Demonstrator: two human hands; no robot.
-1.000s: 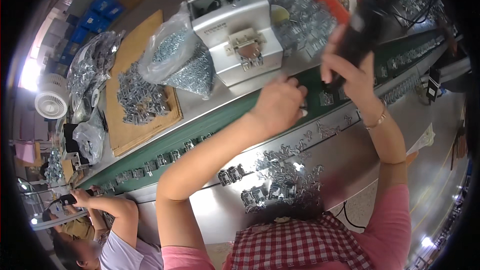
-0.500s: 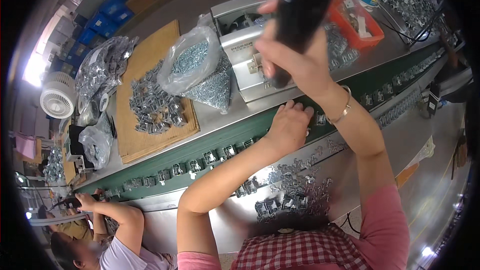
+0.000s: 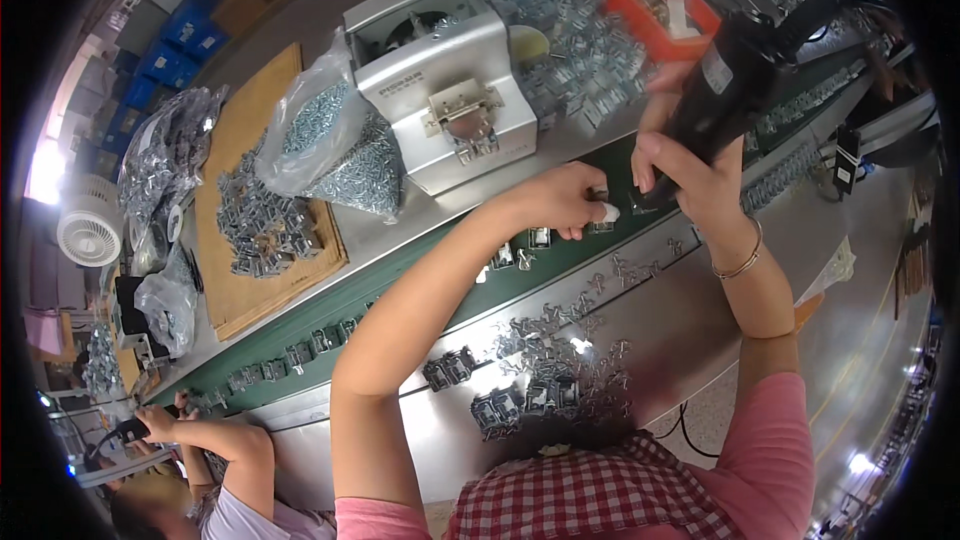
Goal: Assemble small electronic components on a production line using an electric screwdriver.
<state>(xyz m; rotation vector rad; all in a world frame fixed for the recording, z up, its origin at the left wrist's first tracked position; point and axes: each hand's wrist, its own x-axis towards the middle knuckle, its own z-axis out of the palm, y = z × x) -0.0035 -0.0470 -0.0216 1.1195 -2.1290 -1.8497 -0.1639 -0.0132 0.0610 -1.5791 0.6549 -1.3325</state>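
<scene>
A metal table [image 3: 700,330] spreads beneath both hands and out beyond them. Along it runs a green belt [image 3: 570,258], passing under the left hand and the tip of the right hand's tool. Beyond the left hand, a little to its left, stands a silver machine [image 3: 400,70]; farther left of that hand lies a cardboard sheet [image 3: 265,110], with a clear bag of screws [image 3: 355,175] between the sheet and the machine. An orange tray [image 3: 667,45] sits just beyond the right hand.

The black power tool [image 3: 725,85] is in the right hand [image 3: 705,175], whose fingers and thumb wrap its lower body. Its long axis slants: the cord end is up and to the right of that hand, and the working end points down and left toward the belt, near the left fingertips but apart from them. Whether the tip touches a part cannot be told.

The left hand [image 3: 565,198] is bent over the belt, fingers curled, a white cover [image 3: 609,212] on one digit. A small metal bracket [image 3: 600,228] lies just under its fingertips; whether they pinch it cannot be told. Loose metal bits [image 3: 550,340] lie on the body side of the left hand.
</scene>
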